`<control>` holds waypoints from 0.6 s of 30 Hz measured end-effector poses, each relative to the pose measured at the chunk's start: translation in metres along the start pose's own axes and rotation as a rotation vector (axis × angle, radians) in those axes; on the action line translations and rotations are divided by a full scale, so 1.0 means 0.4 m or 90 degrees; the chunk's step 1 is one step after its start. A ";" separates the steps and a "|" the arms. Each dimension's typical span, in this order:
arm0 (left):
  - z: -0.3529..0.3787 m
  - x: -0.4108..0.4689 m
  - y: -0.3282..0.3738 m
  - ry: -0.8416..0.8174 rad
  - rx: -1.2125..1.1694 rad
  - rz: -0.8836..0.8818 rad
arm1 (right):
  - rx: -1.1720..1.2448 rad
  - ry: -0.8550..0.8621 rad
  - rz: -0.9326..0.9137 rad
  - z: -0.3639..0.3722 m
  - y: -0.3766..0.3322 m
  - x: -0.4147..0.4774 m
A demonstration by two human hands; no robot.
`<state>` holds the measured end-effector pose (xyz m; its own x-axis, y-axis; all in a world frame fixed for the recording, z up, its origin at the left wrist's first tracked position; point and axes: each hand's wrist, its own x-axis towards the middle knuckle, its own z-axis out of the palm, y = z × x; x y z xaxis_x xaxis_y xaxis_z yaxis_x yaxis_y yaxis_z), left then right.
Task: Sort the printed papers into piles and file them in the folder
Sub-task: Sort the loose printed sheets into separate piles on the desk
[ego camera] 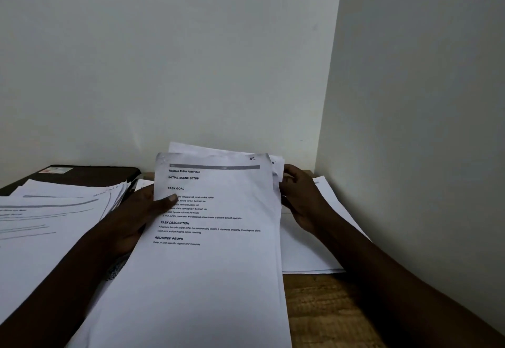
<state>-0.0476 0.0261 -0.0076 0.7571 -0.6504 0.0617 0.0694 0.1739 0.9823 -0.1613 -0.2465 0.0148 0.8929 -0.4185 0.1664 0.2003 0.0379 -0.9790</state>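
Fingers [171,198] on printed sheaf [218,271] over wooden table [325,309], pale corner walls [191,47] behind.

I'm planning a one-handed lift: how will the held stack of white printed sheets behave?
Probably floppy: the stack of white printed sheets is loose paper, with the left hand and right hand gripping opposite edges. Likely to slide apart: upper corners sit offset. Probably light, being so thin.

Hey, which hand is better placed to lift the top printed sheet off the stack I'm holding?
Probably right. The right hand holds the right edge of the white printed paper stack, where sheets fan apart; the left hand grips the stack, thumb pinning its front page.
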 end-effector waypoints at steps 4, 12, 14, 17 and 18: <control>-0.001 0.004 -0.005 0.006 -0.016 -0.011 | -0.043 0.089 -0.027 -0.010 -0.002 0.020; 0.010 0.001 -0.001 0.027 -0.009 0.020 | -0.153 0.225 -0.113 -0.031 0.009 0.037; 0.012 0.002 0.002 0.068 -0.031 0.037 | -0.203 0.327 -0.157 -0.055 -0.011 0.046; -0.013 0.007 0.001 0.136 -0.043 0.051 | -0.322 0.508 -0.252 -0.121 -0.086 0.060; -0.025 0.007 0.004 0.165 -0.044 0.063 | -0.341 0.527 -0.291 -0.139 -0.121 0.065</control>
<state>-0.0390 0.0318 -0.0077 0.9027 -0.4181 0.1012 0.0235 0.2828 0.9589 -0.1702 -0.3099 0.0602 0.1890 -0.7819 0.5941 0.0631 -0.5941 -0.8019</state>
